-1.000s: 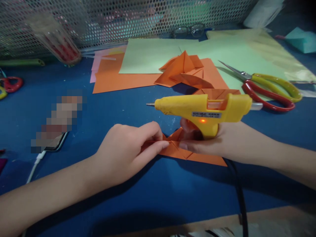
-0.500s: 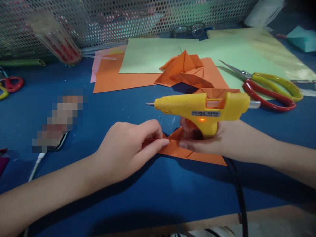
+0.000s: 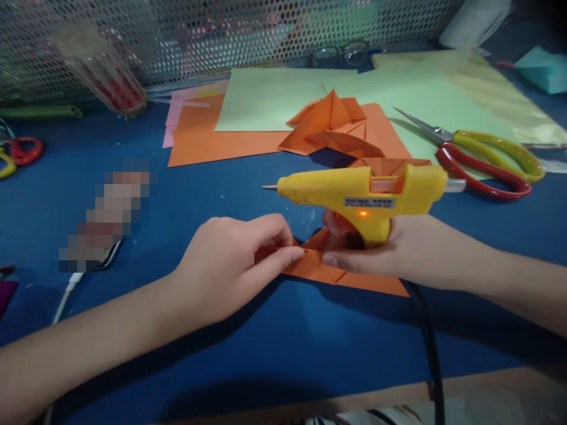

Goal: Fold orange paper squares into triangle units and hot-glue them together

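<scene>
A folded piece of orange paper (image 3: pixel 319 267) lies in front of me, pinched between the thumb and fingers of my left hand (image 3: pixel 233 268). My right hand (image 3: pixel 398 251) is closed around the handle of a yellow glue gun (image 3: pixel 328 188), and its thumb rests on the same orange paper. The gun's metal nozzle points left, above the paper, and its small orange light is lit. A clear glue stick (image 3: pixel 455 185) sticks out of the back. My right fingers are partly hidden behind the handle.
Beyond my hands are folded orange paper shapes (image 3: pixel 330 127), pale green sheets (image 3: pixel 261 97) and scissors (image 3: pixel 482 159) with red and yellow handles. On the left are a pixelated phone (image 3: pixel 106 221) on a white cable and a jar (image 3: pixel 108 82). A black cord (image 3: pixel 427 342) hangs over the table edge.
Almost nothing differs. Both hands, the orange paper and the glue gun keep their places, apart from a very slight shift of the view.
</scene>
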### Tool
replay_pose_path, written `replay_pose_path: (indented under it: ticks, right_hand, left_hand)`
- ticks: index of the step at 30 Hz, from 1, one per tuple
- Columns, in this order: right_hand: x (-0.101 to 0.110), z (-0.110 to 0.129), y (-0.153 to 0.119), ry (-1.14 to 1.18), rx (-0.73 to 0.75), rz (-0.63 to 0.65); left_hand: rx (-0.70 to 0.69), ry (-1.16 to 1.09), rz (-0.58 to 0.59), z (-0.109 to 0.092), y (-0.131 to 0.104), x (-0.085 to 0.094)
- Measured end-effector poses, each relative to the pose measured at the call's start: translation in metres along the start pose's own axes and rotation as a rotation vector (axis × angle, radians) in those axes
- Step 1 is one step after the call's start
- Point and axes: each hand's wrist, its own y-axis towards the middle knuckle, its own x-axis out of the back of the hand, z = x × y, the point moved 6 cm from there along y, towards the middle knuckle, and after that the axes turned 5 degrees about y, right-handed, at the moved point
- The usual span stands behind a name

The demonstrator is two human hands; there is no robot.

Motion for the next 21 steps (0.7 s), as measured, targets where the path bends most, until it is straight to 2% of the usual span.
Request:
replay_pose_path:
  ticks: [5,8,15,18,21]
  right_hand:
    - [-0.001,0.003,0.0,0.03,0.01,-0.019]
    - [-0.001,0.005,-0.001,0.011,0.007,-0.025]
    - [0.0,0.004,-0.002,0.019,0.024,-0.046]
    - [-0.001,0.002,-0.003,0.015,0.03,-0.051]
    - [-0.002,0.0,-0.004,0.021,0.04,-0.056]
  left_hand:
    - [0.071,-0.115,0.032,-0.001,0.003,0.001]
    - [0.069,-0.111,0.04,-0.002,0.004,0.003]
    - [-0.107,0.076,0.042,-0.01,-0.004,0.004]
    - [-0.161,0.081,0.029,-0.012,-0.008,0.002]
    - [-0.157,0.049,0.033,-0.013,-0.007,0.001]
